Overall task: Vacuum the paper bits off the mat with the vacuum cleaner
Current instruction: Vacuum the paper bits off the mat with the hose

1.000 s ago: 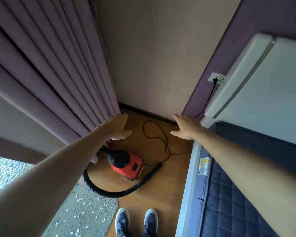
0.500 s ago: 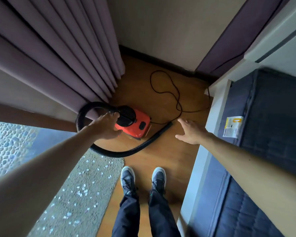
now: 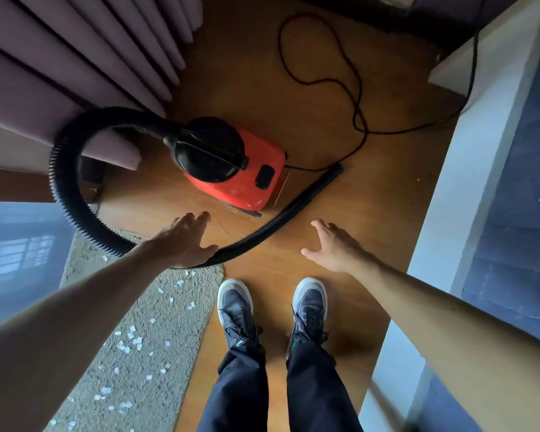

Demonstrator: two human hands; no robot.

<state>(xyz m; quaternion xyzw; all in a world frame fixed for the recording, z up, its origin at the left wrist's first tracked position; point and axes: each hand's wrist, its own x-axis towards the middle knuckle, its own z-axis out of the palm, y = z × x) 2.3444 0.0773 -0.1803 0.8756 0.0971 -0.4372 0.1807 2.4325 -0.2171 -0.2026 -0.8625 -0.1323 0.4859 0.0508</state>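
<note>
Reaching down, your open, empty left hand [image 3: 186,241] hovers just above the black hose [image 3: 262,230], which runs diagonally up-right; your spread right hand [image 3: 334,247] hangs farther off.

The single head-worn camera looked steeply down from standing height, facing toward twelve o'clock. The person's shoes [image 3: 275,310] sat near six o'clock, the red vacuum cleaner [image 3: 231,165] just beyond centre, the curtain [image 3: 75,54] at ten o'clock.
</note>
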